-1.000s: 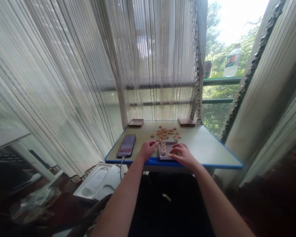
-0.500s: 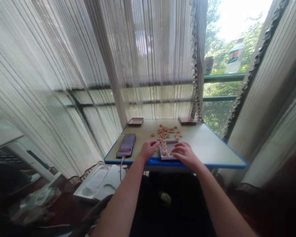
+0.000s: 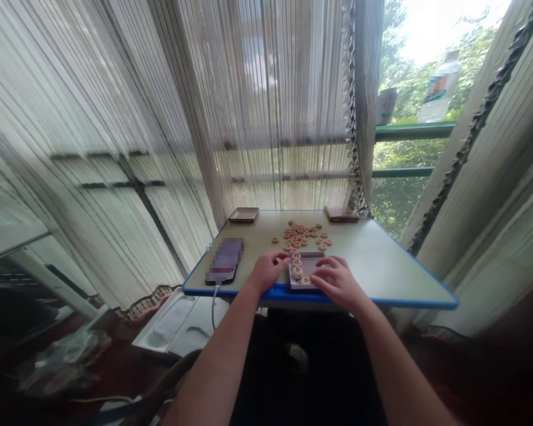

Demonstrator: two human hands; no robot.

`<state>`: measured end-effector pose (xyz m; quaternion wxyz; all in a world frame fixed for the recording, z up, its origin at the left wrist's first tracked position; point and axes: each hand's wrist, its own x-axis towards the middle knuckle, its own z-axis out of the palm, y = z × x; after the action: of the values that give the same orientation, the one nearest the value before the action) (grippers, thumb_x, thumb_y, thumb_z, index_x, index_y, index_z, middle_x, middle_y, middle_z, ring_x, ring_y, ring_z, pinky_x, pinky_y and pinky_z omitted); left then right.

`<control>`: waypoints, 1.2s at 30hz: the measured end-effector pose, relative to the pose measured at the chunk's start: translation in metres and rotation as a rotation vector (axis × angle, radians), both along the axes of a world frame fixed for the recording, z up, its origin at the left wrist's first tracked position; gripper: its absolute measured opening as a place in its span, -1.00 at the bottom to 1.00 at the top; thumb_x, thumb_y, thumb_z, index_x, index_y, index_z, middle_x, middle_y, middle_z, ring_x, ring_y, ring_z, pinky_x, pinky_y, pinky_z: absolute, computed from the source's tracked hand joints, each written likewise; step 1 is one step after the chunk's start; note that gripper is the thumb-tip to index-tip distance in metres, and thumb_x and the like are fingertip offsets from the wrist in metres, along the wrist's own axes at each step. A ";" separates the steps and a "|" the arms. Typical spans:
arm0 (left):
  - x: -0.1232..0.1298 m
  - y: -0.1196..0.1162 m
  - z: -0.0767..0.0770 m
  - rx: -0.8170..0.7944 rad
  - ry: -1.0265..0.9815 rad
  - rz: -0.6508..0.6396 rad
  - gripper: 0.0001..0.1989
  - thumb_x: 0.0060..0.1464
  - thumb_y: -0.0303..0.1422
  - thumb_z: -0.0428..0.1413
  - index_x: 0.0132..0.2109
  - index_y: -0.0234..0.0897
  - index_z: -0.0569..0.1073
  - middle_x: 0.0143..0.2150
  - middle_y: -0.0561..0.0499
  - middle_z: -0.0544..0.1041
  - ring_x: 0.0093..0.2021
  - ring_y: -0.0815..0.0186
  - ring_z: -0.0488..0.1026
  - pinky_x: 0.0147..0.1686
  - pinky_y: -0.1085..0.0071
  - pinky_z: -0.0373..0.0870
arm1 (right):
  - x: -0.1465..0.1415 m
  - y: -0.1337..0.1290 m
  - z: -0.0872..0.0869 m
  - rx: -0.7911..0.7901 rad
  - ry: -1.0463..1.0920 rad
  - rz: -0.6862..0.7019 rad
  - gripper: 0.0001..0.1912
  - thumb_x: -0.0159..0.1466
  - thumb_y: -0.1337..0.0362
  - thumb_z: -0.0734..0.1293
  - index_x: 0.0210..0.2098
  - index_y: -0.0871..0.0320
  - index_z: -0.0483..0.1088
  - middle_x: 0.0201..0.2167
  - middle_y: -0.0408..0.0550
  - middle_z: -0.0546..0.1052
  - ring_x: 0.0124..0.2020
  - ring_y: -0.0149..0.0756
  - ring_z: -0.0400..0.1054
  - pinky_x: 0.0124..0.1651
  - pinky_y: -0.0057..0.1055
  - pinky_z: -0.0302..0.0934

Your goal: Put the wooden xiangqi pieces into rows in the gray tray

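Note:
A shallow light-coloured box (image 3: 311,255) lies at the table's near edge. Along its left wall runs a column of round wooden Chinese chess pieces (image 3: 297,266), and one more piece (image 3: 306,280) lies at its near side. My left hand (image 3: 270,271) is at the box's left wall, fingertips by the column, fingers loosely bent and apart. Over the right part of the box, my right hand (image 3: 337,279) has its fingers spread, a fingertip close to the near piece; whether it touches is too small to tell. Several loose pieces (image 3: 299,232) are scattered beyond the box.
The pale table (image 3: 395,266) has a blue edge. A phone (image 3: 225,260) with a cable (image 3: 214,307) lies at left. A shallow tray (image 3: 244,215) and a flat box (image 3: 341,213) sit at the far corners. A white open box (image 3: 177,322) stands lower left, beside the table.
The view has shifted slightly. My right fingers have moved a little off the near piece in the box, which now shows more fully. My left hand stays at the box's left wall.

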<state>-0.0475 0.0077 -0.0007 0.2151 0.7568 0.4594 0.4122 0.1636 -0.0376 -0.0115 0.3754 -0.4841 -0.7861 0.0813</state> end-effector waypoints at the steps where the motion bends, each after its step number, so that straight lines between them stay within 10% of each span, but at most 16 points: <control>1: 0.000 -0.001 0.000 0.004 0.008 -0.007 -0.70 0.02 -0.23 0.04 -0.18 -0.31 0.52 -0.28 -0.04 0.53 -0.41 0.37 0.38 -0.36 0.45 0.33 | -0.001 0.000 0.000 0.003 -0.011 -0.002 -0.66 0.16 -0.02 0.23 -0.44 0.02 0.54 -0.22 0.01 0.43 -0.02 -0.09 0.13 0.07 -0.15 0.07; 36: 0.001 0.000 0.000 0.031 0.054 -0.023 -0.73 0.03 -0.25 0.05 -0.23 -0.31 0.53 -0.31 -0.03 0.54 -0.34 0.34 0.41 -0.34 0.47 0.31 | -0.004 -0.006 0.005 0.031 -0.096 0.080 -0.71 0.17 0.01 0.23 -0.34 -0.06 0.54 -0.14 -0.03 0.42 0.00 -0.06 0.11 0.08 -0.11 0.03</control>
<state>-0.0466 0.0072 -0.0011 0.1955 0.7761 0.4501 0.3960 0.1598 -0.0440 -0.0066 0.3409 -0.4499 -0.8232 0.0608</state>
